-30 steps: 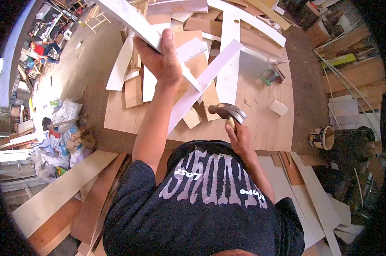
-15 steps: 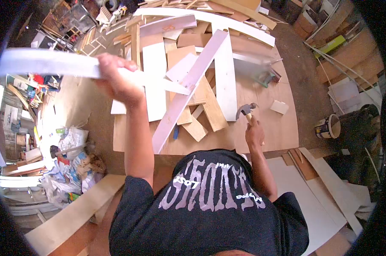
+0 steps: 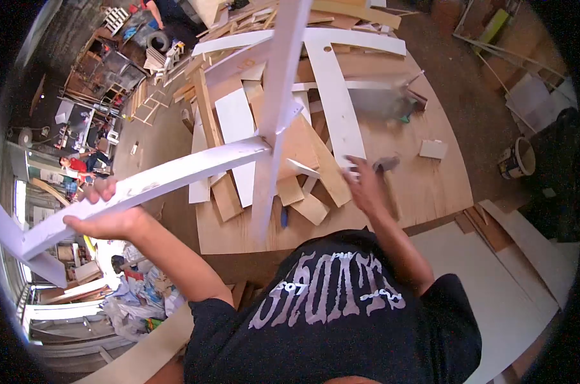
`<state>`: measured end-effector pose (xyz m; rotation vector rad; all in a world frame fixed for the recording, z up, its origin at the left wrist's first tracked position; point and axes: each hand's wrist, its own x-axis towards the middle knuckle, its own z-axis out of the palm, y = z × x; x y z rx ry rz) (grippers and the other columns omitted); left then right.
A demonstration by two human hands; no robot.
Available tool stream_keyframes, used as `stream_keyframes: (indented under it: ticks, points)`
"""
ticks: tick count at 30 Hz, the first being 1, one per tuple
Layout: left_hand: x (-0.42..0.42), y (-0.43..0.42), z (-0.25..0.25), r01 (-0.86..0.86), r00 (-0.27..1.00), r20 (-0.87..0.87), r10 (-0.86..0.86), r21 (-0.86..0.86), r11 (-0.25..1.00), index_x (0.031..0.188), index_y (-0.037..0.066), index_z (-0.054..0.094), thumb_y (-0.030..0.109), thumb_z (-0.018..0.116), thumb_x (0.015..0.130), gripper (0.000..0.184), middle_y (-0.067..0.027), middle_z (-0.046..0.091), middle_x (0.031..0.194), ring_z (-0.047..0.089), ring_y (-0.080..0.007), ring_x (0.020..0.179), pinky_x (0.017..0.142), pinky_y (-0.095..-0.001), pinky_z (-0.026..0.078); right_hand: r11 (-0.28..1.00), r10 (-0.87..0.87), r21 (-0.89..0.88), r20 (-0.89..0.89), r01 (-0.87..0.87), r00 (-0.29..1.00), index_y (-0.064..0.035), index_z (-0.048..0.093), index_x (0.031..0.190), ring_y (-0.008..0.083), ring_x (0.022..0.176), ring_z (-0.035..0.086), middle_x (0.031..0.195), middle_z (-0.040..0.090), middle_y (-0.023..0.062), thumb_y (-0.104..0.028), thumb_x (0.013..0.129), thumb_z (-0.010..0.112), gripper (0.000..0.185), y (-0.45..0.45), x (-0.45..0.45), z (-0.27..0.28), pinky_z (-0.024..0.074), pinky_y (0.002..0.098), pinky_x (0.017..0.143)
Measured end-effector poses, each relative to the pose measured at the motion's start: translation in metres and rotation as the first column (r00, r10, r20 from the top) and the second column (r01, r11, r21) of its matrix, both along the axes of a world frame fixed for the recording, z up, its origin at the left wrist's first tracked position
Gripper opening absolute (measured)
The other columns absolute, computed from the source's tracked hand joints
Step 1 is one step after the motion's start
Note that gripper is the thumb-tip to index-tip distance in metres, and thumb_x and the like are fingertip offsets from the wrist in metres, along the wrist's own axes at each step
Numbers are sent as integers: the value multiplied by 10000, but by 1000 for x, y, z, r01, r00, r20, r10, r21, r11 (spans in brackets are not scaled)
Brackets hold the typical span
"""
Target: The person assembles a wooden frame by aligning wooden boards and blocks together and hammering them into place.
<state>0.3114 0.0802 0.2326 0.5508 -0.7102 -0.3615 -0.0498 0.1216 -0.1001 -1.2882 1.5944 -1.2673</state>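
Observation:
My left hand grips a white wooden frame by its crossbar, fingers over the top and thumb along the near side. The frame is raised above the left side of the worktable, with one long end board standing over the wood pile and another end piece at the far left. Over the table's right part, my right hand has its fingers stretched out and apart, near the end of a white board. A claw hammer lies just right of that hand, its outline slightly blurred.
Wood offcuts cover the middle of the plywood worktable. A blurred handsaw lies at the right, with a small white block nearby. A bucket stands on the floor. Other people are in the left background.
The frame in my left hand has swung down and turned, showing its crossbar and both end pieces. My right hand has let go of the hammer, which now lies on the table.

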Motion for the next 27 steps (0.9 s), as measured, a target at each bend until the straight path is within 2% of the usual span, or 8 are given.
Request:
stream_keyframes:
  ticks: [5, 8, 14, 18, 21, 22, 24, 27]
  points:
    - [45, 3, -5, 133, 991, -20, -135, -73, 988, 919, 119, 407, 617, 456, 933, 500, -7, 409, 680, 374, -120, 551, 523, -290, 367, 937, 314, -45, -329, -347, 891, -102, 536, 1357, 355, 1239, 524, 1369, 509, 159, -325, 826, 739, 611, -38, 38, -13, 472, 498, 961]
    - [50, 13, -8, -68, 994, -90, 67, -6, 998, 902, 118, 395, 608, 432, 947, 493, -13, 405, 670, 368, -125, 543, 521, -287, 363, 892, 395, 66, -593, -447, 701, -126, 503, 1388, 354, 1293, 492, 1417, 486, 146, -430, 848, 700, 650, -43, 59, -45, 390, 508, 1064]
    - [71, 35, -41, -50, 987, -151, 48, -15, 999, 910, 108, 380, 598, 388, 979, 495, -5, 411, 656, 379, -128, 543, 506, -277, 347, 864, 428, 82, -642, -497, 637, -128, 361, 1464, 376, 1206, 554, 1317, 525, 193, -460, 827, 727, 806, -51, 126, -50, 447, 521, 989]
    - [75, 46, -53, -190, 948, -256, 187, 14, 982, 882, 101, 418, 600, 407, 972, 507, -1, 402, 631, 378, -129, 546, 508, -274, 350, 891, 437, 90, -442, -446, 783, -85, 446, 1392, 426, 1068, 623, 1216, 598, 200, -245, 885, 686, 583, -61, 141, -89, 516, 465, 905]
    - [118, 58, -82, -61, 973, -228, 33, -118, 991, 850, 99, 429, 613, 409, 957, 526, 3, 408, 645, 384, -137, 547, 512, -289, 354, 934, 349, -14, 237, -356, 907, -13, 578, 1279, 368, 1106, 638, 1222, 646, 218, -179, 934, 629, 386, -58, 124, -91, 499, 417, 944]
    - [118, 59, -86, -68, 972, -233, 38, -122, 990, 850, 99, 429, 613, 409, 957, 526, 3, 408, 645, 384, -137, 547, 512, -289, 354, 922, 315, 59, 460, -382, 830, -22, 546, 1337, 211, 917, 654, 1145, 658, 110, -242, 975, 578, 424, -54, 112, -70, 517, 332, 766]
    - [114, 59, -90, -151, 935, -336, 116, -79, 985, 827, 102, 433, 628, 369, 961, 546, 2, 402, 650, 375, -144, 544, 527, -311, 360, 884, 159, 148, 796, -443, 584, -32, 524, 1362, 161, 827, 627, 1050, 646, 90, -239, 973, 562, 442, -41, 88, -4, 488, 277, 668]
    - [129, 52, -120, -161, 924, -360, 130, -57, 985, 804, 105, 422, 650, 332, 964, 574, -1, 392, 660, 362, -154, 540, 543, -324, 360, 794, 245, -20, 926, -608, 289, -10, 518, 1357, 171, 797, 592, 1039, 630, 74, -254, 961, 612, 474, -26, 49, 40, 485, 308, 772]
